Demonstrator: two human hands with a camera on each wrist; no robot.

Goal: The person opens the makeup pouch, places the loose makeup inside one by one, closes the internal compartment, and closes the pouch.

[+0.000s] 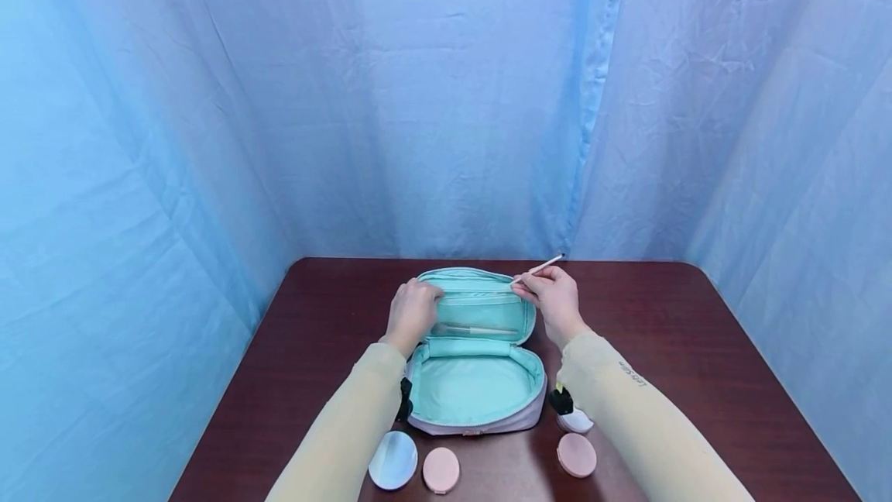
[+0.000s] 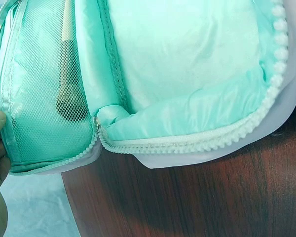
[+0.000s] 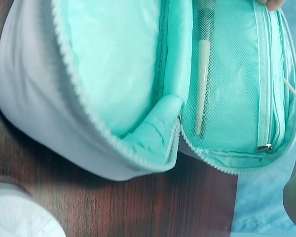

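Nearest: a round pale case [image 1: 393,460] beside a pink compact [image 1: 441,470], left sleeve [image 1: 348,424] against the case; to the right, another pink compact [image 1: 577,455] and a white round item [image 1: 576,421], partly covered by the right sleeve [image 1: 595,374]. Next, the bag [image 1: 509,421], open on the table [image 1: 648,316], lid folded back. Brush [image 1: 481,329] behind lid mesh, bristles veiled. Left hand [image 1: 413,310] pinches the pocket edge; right hand [image 1: 553,300] pinches a thin stick [image 1: 547,263] over the lid, lower-tip contact unclear. Farthest, blue curtain [image 1: 453,99].
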